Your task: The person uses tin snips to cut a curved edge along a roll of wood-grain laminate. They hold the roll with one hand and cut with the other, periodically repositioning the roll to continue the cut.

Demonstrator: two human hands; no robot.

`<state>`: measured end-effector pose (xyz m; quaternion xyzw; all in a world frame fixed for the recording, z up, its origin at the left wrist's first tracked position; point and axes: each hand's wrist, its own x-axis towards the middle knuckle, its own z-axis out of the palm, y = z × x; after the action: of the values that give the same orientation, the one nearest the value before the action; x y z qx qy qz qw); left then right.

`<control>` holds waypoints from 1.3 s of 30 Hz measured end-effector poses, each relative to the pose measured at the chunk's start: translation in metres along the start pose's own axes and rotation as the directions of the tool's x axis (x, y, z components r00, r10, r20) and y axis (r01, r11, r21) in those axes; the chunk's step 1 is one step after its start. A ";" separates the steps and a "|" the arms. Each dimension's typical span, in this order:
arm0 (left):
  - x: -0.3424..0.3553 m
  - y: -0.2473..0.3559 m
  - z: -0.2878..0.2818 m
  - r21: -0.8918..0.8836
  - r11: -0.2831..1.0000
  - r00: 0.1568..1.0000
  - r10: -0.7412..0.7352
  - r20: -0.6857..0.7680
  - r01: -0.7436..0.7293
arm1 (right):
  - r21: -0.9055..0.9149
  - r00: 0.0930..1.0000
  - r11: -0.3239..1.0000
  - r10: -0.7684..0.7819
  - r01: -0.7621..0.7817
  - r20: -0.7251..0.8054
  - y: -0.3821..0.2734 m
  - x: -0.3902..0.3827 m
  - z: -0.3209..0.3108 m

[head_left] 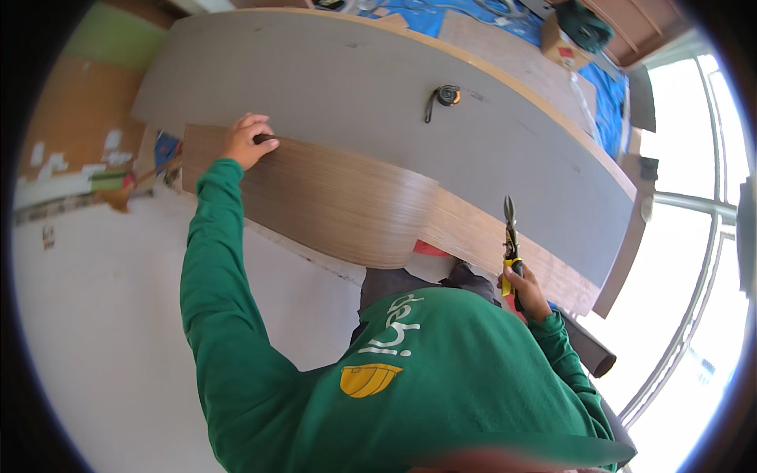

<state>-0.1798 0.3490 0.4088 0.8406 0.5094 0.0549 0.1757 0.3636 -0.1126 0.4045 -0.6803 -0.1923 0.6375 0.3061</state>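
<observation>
My left hand (246, 143) grips the upper edge of a curved brown wood-grain sheet (331, 201), fingers bent over it near its left part. The sheet bows along the front of a long grey board (339, 87), over a lighter wood strip (465, 229). My right hand (527, 288) holds tin snips (511, 236) by the yellow-and-black handles, blades pointing away from me, above the right part of the strip. A black tape measure (448, 95) with a strap lies on the grey board to the right of the middle.
Blue sheeting (607, 110), a cardboard box (557, 44) with dark green fabric (583, 25) and loose boards lie beyond the grey board. Bright glazing (678, 260) runs down the right. A dark roll (591, 351) is beside my right arm. A wooden-handled tool (121, 197) stands at left.
</observation>
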 end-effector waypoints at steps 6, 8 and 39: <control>0.098 -0.127 0.013 -0.175 0.976 0.990 -0.116 0.074 0.127 | -0.041 0.988 0.997 0.063 -0.070 -0.140 -0.016 -0.017 0.084; 0.132 -0.142 0.027 -0.146 0.979 0.988 -0.127 0.090 0.139 | -0.051 0.985 0.997 0.050 -0.060 -0.164 -0.023 -0.021 0.098; -0.027 0.029 0.168 -0.097 0.919 0.862 -0.392 -0.321 0.382 | -0.348 0.996 0.936 -0.027 0.056 0.088 -0.080 0.082 0.095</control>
<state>-0.1227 0.2732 0.2647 0.6969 0.6890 0.1678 0.1069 0.2891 0.0163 0.3965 -0.6932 -0.3293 0.6138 0.1852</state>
